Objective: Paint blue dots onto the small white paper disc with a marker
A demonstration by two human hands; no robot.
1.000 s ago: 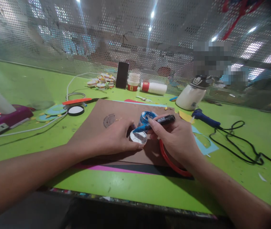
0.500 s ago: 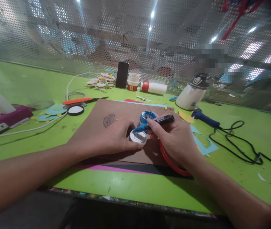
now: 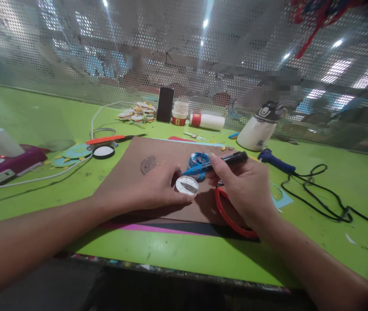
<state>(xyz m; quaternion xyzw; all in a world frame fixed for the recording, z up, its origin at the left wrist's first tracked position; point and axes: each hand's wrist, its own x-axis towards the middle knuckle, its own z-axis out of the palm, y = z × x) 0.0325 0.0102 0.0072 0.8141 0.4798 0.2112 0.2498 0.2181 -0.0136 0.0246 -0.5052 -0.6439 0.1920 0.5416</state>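
Observation:
My left hand [image 3: 148,186] pinches a small white disc [image 3: 187,185] by its edge, over a brown cardboard sheet [image 3: 123,166]. Thin dark lines cross the disc's face. Between the fingers of my right hand [image 3: 247,183] is a black and blue marker pen [image 3: 232,159], its blue end pointing left and held just above the disc, apart from it. Behind the pen lies a round blue object [image 3: 197,160], partly covered. Red-handled scissors [image 3: 231,219] lie under my right hand, which hides part of them.
A blue glue gun [image 3: 277,163] with a black cord and a white bottle-like container [image 3: 257,131] stand to the right. At the back are a phone [image 3: 165,104] and paper cups [image 3: 179,114]. A utility knife [image 3: 106,140], black-rimmed disc [image 3: 104,151] and purple power strip [image 3: 11,166] lie left.
The marker pen has lifted off the disc and moved right and slightly up with my right hand. My left hand still holds the disc in nearly the same place.

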